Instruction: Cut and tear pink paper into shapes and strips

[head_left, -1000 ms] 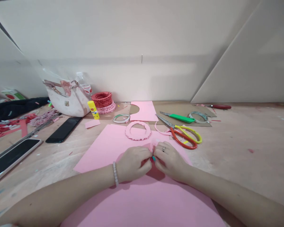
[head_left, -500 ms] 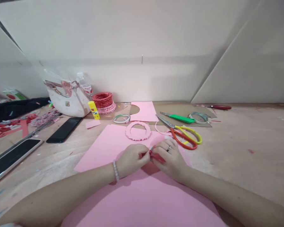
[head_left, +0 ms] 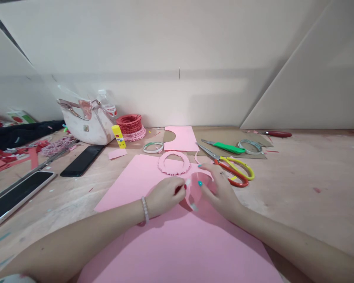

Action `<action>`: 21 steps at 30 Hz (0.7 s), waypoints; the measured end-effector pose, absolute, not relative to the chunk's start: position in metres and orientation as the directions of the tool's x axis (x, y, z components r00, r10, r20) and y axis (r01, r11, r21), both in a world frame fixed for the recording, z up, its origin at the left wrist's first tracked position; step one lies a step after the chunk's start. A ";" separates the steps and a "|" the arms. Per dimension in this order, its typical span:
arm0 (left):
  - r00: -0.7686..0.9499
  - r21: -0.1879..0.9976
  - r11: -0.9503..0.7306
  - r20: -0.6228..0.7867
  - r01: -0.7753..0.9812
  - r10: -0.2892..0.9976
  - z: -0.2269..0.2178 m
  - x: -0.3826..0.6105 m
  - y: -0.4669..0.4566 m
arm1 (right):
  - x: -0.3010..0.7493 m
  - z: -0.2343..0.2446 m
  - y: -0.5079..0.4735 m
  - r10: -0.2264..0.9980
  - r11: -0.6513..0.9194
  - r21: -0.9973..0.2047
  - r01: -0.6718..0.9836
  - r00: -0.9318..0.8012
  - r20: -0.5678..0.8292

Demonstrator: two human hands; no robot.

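Observation:
A large pink paper sheet (head_left: 171,243) lies on the table in front of me. My left hand (head_left: 165,195) is closed in a pinch on the edge of a small pink paper piece (head_left: 198,192) held just above the sheet. My right hand (head_left: 221,190) has its fingers spread, touching the same piece from the right. A pink fringed paper ring (head_left: 174,163) lies on the sheet just beyond my hands. Orange and yellow scissors (head_left: 233,169) rest right of my right hand.
At the back stand a white handbag (head_left: 87,124), a yellow glue stick (head_left: 118,136), stacked red and pink paper rings (head_left: 130,126), a tape roll (head_left: 153,147) and a green-handled knife (head_left: 224,147). A phone (head_left: 82,160) and tablet (head_left: 16,194) lie left.
My right hand has opened from a pinch and its fingers now spread over the small pink piece, which has unfolded into a rounder shape. My left hand keeps its pinch.

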State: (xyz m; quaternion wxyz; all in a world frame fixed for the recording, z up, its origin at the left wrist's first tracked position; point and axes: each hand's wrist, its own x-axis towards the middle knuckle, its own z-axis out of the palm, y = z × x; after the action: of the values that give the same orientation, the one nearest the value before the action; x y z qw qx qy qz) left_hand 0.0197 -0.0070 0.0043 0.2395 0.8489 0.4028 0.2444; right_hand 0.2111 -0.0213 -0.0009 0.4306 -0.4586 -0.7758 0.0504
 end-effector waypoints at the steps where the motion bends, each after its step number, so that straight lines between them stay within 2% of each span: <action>1: 0.552 0.616 -0.550 0.214 0.564 0.806 0.005 0.019 -0.006 | 0.210 -0.001 -0.020 0.825 0.522 -0.580 0.625 -0.197 0.530; 4: 0.506 0.701 -0.488 0.207 0.521 0.838 0.008 0.018 -0.004 | 0.206 0.000 -0.018 0.935 0.356 -0.799 0.484 -0.185 0.304; 8: 0.463 0.816 -0.392 0.177 0.424 0.868 0.009 0.018 0.000 | 0.203 0.005 -0.018 0.968 0.200 -0.924 0.326 -0.214 0.134; 12: 0.493 0.837 -0.396 0.180 0.378 0.851 0.011 0.017 0.000 | 0.203 0.008 -0.020 0.946 0.101 -0.963 0.249 -0.324 0.015; 16: 0.583 0.799 -0.482 0.211 0.359 0.784 0.012 0.016 -0.002 | 0.204 0.010 -0.024 0.907 0.137 -0.948 0.288 -0.421 0.003; 21: 0.574 0.818 -0.442 0.174 0.368 0.800 0.009 0.016 -0.003 | 0.204 0.010 -0.026 0.902 0.163 -0.927 0.338 -0.432 0.001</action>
State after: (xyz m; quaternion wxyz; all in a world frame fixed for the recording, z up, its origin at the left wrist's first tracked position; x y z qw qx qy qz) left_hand 0.0159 -0.0034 0.0086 0.3822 0.8007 0.3646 0.2827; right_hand 0.2037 -0.0258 0.0102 0.2982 -0.4415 -0.7020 0.4727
